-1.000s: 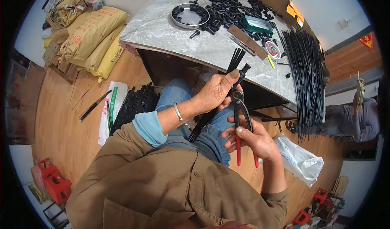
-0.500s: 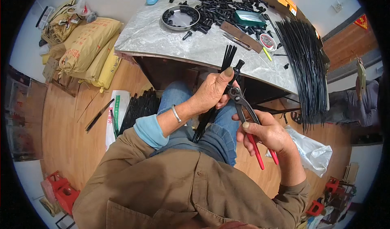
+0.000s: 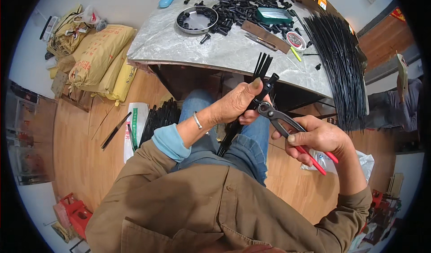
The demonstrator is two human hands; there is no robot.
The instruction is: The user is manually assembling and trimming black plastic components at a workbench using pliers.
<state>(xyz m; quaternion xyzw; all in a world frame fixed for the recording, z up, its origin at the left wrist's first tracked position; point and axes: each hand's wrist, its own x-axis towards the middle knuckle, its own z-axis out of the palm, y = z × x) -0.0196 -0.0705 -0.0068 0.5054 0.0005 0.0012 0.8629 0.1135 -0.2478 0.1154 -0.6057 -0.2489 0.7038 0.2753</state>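
My left hand [image 3: 238, 101] is closed round a bundle of thin black rods [image 3: 262, 65], which run down between my knees. Its thumb presses along a short black cylindrical fitting [image 3: 271, 81], tilted up to the right. In my right hand [image 3: 323, 138] are end-cutting pincers [image 3: 283, 117] with dark metal jaws and red handles. The pincers' head lies just below the fitting, close to my left fingers; whether the jaws grip anything cannot be made out. The handles stand a little apart and point down to the right.
The grey marble-look table [image 3: 179, 46] bears a heap of black fittings [image 3: 242, 6], a round metal dish [image 3: 197, 30], a green box [image 3: 274, 15] and a small knife [image 3: 261, 42]. Long black rods [image 3: 336, 60] overhang its right edge. Stuffed sacks [image 3: 101, 51] stand left; a person's sleeve [image 3: 406, 105] shows right.
My right hand has swung to the right and slightly up, so the pincers slant more sideways. The left hand keeps the bundle, shifted slightly right in the picture as the whole view moved.
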